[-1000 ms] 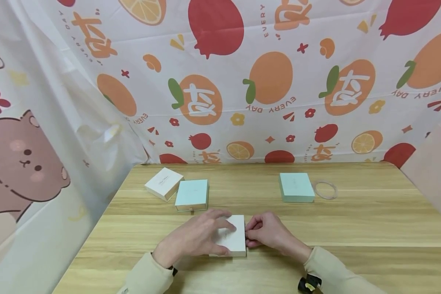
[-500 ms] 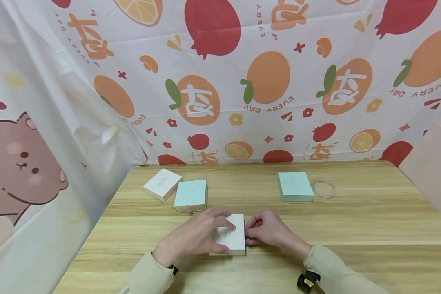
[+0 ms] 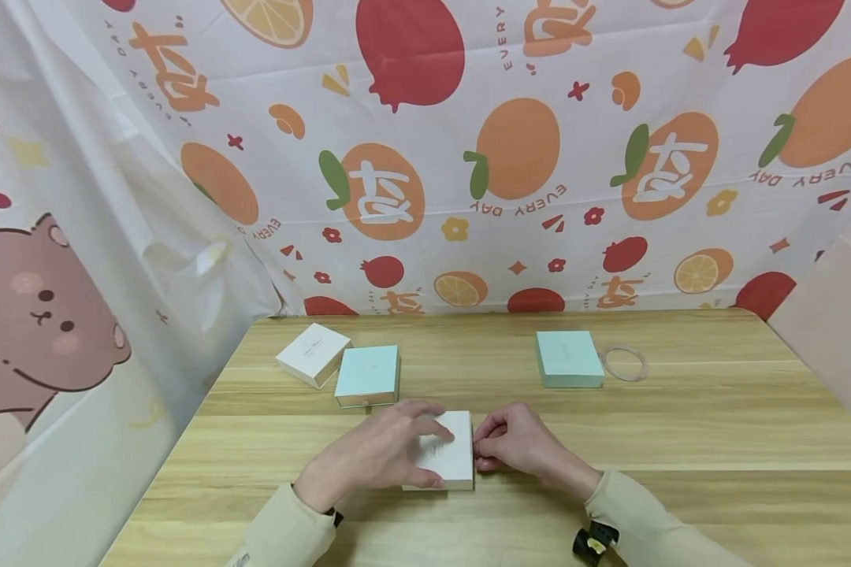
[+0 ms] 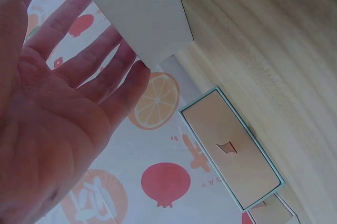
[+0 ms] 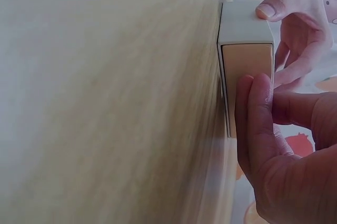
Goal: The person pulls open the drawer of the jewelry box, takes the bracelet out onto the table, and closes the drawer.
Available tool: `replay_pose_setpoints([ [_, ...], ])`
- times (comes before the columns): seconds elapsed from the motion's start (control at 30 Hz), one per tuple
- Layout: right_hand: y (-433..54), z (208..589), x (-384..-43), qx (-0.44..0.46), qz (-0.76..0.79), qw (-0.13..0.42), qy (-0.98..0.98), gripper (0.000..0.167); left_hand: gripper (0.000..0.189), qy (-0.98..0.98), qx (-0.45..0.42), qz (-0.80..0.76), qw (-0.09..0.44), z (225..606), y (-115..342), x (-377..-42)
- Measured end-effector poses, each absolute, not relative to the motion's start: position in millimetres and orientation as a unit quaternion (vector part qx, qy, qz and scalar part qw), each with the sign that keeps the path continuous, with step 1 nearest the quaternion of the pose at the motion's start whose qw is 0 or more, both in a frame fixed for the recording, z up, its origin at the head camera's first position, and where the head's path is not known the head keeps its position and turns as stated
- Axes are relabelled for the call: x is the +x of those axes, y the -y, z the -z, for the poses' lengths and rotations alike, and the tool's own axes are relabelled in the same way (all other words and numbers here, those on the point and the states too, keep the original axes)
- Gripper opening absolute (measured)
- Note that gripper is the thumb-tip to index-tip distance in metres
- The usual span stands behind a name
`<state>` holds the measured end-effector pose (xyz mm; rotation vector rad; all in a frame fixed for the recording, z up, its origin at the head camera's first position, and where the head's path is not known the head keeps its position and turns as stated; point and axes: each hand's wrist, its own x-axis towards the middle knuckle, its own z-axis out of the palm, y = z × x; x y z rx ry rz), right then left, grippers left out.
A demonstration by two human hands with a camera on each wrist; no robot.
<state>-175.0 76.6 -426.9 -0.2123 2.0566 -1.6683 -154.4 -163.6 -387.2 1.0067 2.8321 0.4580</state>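
A white drawer box (image 3: pixel 458 463) lies flat on the table, between my hands. My left hand (image 3: pixel 376 453) spans it from the left, the thumb on its near side and the fingers over its top and far edge. At the box's right end, my right hand (image 3: pixel 521 445) has thumb and fingertips pinched together against the drawer front. In the right wrist view the tan drawer front (image 5: pixel 246 61) sits flush within the white sleeve (image 5: pixel 245 24), the fingers over its middle. Whatever they pinch there is hidden behind them.
Beyond my left hand lie a mint drawer box (image 3: pixel 369 374) with a small tab and another white box (image 3: pixel 315 354). A second mint box (image 3: pixel 570 358) and a pale ring-shaped bangle (image 3: pixel 626 364) are at the back right. A fruit-print curtain (image 3: pixel 440 197) hangs behind the table (image 3: pixel 681 433).
Both hands keep their places on the white drawer box. The head view has shifted slightly; nothing else visibly moves.
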Motion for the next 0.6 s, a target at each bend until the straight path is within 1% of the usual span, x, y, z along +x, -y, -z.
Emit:
replay_pose_setpoints([
  [0.6,-78.2,427.6,-176.0,-0.072,0.607,0.243,-0.753,0.006,0.048,-0.930,0.325,-0.159,0.063,385.2,162.8,-155.6],
])
